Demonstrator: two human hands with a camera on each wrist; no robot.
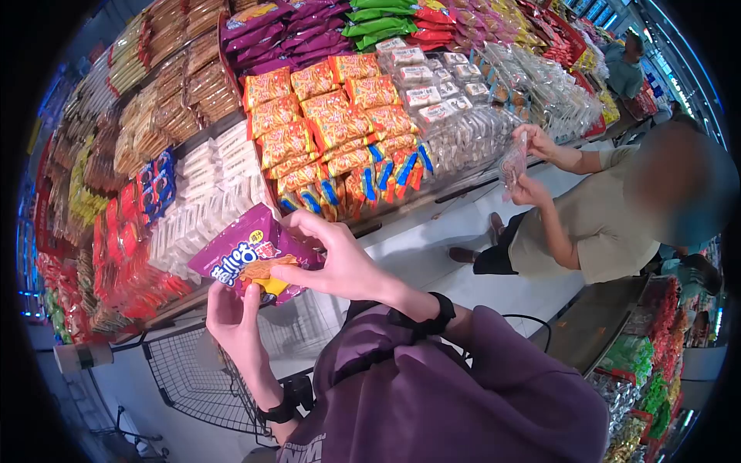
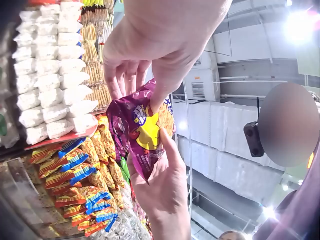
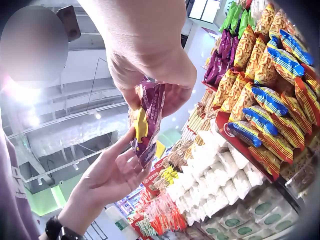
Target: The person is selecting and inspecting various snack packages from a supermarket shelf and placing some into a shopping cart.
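A purple snack bag (image 1: pixel 258 258) with white lettering and a yellow patch is held up in front of the body between both hands. The left hand (image 1: pixel 238 324) pinches its lower left part, thumb on the printed front. From the other side the right hand (image 1: pixel 336 258) grips its right end, thumb laid across the front and fingers behind. In the left wrist view the bag (image 2: pixel 145 127) is creased between the left hand (image 2: pixel 165 35) above and the right hand (image 2: pixel 165 195) below. The right wrist view shows the bag (image 3: pixel 150 120) edge-on.
Orange snack bags (image 1: pixel 324 123), white packs (image 1: pixel 208 177) and purple bags (image 1: pixel 285 35) fill the display ahead. A wire shopping cart (image 1: pixel 204 378) stands below the left hand. At right another person (image 1: pixel 602 208) holds a clear package (image 1: pixel 512 166).
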